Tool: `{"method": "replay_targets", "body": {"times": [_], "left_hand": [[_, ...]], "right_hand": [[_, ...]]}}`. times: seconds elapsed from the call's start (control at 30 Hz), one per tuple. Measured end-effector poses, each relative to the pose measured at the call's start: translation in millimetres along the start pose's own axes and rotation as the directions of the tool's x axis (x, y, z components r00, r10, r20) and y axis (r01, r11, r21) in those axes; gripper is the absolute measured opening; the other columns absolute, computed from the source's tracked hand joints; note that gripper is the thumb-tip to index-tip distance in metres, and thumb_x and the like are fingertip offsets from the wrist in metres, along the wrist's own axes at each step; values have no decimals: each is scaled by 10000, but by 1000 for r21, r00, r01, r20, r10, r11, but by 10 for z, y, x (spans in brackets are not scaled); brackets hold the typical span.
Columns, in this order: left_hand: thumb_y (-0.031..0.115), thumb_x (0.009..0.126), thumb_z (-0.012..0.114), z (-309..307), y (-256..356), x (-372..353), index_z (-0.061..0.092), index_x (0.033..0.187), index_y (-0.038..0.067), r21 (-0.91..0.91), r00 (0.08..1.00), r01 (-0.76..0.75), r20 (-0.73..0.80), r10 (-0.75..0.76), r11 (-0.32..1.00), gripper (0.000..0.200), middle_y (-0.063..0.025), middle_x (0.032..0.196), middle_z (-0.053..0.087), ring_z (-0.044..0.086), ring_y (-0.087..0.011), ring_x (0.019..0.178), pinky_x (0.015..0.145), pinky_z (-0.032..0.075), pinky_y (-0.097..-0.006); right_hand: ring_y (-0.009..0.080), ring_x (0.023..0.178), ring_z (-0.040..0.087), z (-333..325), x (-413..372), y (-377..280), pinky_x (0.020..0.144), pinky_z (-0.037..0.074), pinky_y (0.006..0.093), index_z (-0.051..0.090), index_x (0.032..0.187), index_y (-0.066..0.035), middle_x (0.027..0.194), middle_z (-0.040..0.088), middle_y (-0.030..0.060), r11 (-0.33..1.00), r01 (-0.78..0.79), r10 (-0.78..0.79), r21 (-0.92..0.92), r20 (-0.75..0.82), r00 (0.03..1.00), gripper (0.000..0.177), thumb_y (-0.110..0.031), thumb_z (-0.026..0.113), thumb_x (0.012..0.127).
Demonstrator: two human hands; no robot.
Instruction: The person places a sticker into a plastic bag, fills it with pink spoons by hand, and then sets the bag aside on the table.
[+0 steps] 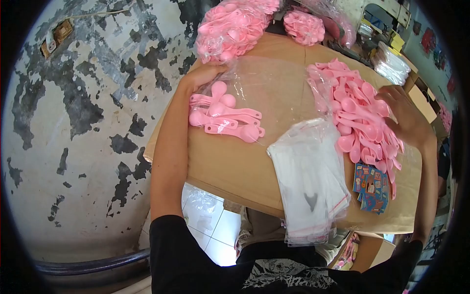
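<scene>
Several pink plastic spoons [225,115] lie in a small group on the left of the brown table cover [230,169]. Just above them, my left hand [206,76] is at the edge of a clear plastic sheet or bag [264,78]; its fingertips are partly hidden there. On the right, my right hand [404,115] reaches over the edge of a large heap of pink spoons [360,117], fingers apart. Between the two groups lies a stack of clear plastic bags [311,181], overhanging the near edge. Blue printed cards [372,188] sit below the heap.
A large bag of pink spoons [232,29] and a smaller bundle [303,27] stand at the far edge. White packed items [390,63] and a cardboard box [422,100] are at the right. A peeling wall [93,147] borders the left; an open box [374,250] sits below the table.
</scene>
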State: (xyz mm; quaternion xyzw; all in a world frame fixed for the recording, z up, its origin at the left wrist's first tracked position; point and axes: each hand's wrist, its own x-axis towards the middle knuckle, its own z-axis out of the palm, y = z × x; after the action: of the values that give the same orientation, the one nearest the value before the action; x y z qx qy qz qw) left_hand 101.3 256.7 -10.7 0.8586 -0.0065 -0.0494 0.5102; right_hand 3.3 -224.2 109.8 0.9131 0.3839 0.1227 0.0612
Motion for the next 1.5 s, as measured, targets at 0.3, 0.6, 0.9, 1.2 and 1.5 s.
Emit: {"method": "replay_targets", "body": {"times": [0.3, 0.6, 0.9, 1.2, 1.5], "left_hand": [[170, 997, 489, 35, -130, 169, 522, 1348, -40, -259, 992, -45, 100, 73, 965, 410, -103, 1330, 578, 543, -176, 1204, 1047, 415, -289], [200, 993, 513, -6, -75, 139, 490, 1376, -39, -122, 996, 5, 94, 7, 992, 452, -93, 1315, 580, 535, -158, 1180, 1010, 408, -266], [204, 987, 544, 77, 103, -56, 491, 1376, -43, -121, 993, -106, 30, 110, 987, 464, -80, 1351, 552, 508, -146, 1214, 1051, 371, -258], [191, 988, 481, 148, 70, 24, 498, 1370, -51, -156, 997, -75, -1, 75, 985, 452, -130, 1393, 530, 501, -184, 1261, 1084, 357, -288], [112, 997, 468, 156, 121, -31, 523, 1343, -30, -286, 998, -67, -19, 65, 956, 378, -73, 1224, 623, 600, -159, 1074, 938, 476, -270]], "right_hand": [[370, 1176, 524, 1419, 1536, -988, 1027, 424, 432, 563, 1256, -4, 1262, 552, 212, 697, 477, -475, 535, -153, 866, 387, -137, 590, 894], [390, 1033, 595, 1096, 1722, -1348, 916, 484, 454, 569, 1225, -17, 1137, 593, 196, 872, 352, -432, 340, 196, 880, 378, -197, 595, 893], [349, 1060, 573, 100, 314, -351, 957, 451, 425, 606, 1185, -10, 1074, 628, 183, 943, -33, 70, 330, -102, 992, 286, -95, 572, 915], [361, 1110, 557, 336, 612, -549, 975, 450, 438, 619, 1079, 19, 1092, 608, 176, 915, 236, -239, 327, -32, 971, 289, -3, 647, 792], [373, 1084, 599, 1027, 1564, -1581, 969, 463, 458, 566, 1201, -16, 1151, 602, 227, 860, 256, -383, 442, 227, 895, 445, -388, 546, 957]]}}
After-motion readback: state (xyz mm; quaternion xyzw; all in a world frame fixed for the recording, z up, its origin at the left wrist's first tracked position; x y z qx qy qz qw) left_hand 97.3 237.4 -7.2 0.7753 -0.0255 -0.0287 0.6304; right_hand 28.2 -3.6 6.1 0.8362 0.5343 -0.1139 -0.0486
